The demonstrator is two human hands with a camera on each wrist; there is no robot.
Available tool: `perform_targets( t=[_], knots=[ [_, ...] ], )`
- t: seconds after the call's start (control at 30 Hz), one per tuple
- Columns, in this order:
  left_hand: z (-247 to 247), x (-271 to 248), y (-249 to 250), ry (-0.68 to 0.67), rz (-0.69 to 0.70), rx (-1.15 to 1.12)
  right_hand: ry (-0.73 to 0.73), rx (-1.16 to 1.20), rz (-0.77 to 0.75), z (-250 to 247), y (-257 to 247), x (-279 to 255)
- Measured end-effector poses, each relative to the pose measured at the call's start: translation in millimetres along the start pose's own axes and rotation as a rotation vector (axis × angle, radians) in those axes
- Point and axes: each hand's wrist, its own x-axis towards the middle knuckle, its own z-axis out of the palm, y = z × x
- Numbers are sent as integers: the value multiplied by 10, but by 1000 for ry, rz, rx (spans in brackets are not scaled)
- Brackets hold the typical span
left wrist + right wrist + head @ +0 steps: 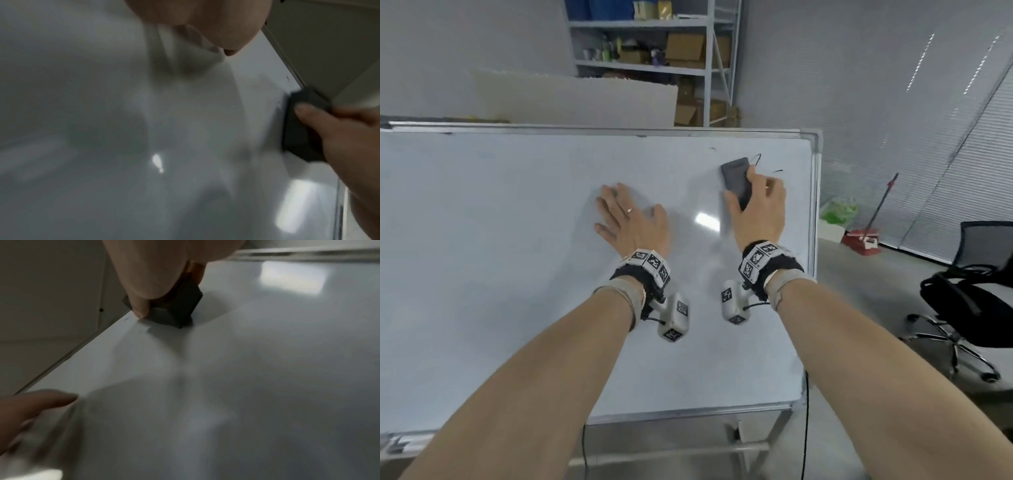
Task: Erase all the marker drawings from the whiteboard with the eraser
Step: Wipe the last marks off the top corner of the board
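Note:
A large whiteboard [517,240] lies almost flat in front of me, framed in metal. My right hand [758,205] grips a dark grey eraser [736,180] and presses it on the board near the far right corner. Thin black marker strokes [756,158] show just beyond the eraser, with a short dash [777,170] to their right. My left hand [630,219] rests flat on the board with spread fingers, left of the eraser. In the right wrist view the eraser [176,309] sits under my thumb [141,308]. The left wrist view shows the eraser [298,126] at the right.
The board's right metal edge [816,205] is close to the eraser. Beyond it stand a black office chair [969,291] and a red broom [866,240]. A metal shelf [654,61] with boxes stands behind the board. A cable [806,428] hangs at the board's near right corner.

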Motion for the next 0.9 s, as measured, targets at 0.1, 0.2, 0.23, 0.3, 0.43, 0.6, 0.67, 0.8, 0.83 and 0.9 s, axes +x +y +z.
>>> perform_targets(
  t=[0.1, 0.2, 0.23, 0.3, 0.43, 0.6, 0.67, 0.8, 0.83, 0.9],
  knots=[
    [-59, 88, -150, -13, 39, 25, -115, 29, -214, 225, -324, -198],
    [-109, 87, -152, -7, 26, -5, -192, -9, -356, 282, -407, -236],
    [-103, 79, -127, 0, 18, -5, -194, -20, -360, 255, -373, -200],
    [-67, 50, -40, 8, -2, -4, -144, -33, -254, 147, -230, -73],
    [21, -49, 166, 33, -36, 2, 83, -51, 156, -169, 239, 225],
    [133, -67, 289, 127, -84, -13, 185, -95, 433, -353, 622, 252],
    [137, -47, 326, 141, -113, -24, 193, -116, 426, -366, 630, 275],
    [68, -3, 276, 138, -103, -27, 164, -38, 328, -307, 411, 457],
    [29, 14, 241, 154, -102, -43, 144, -18, 269, -263, 308, 505],
    [-68, 85, 155, 243, -120, -92, 104, 13, 146, -143, 72, 551]
  ],
)
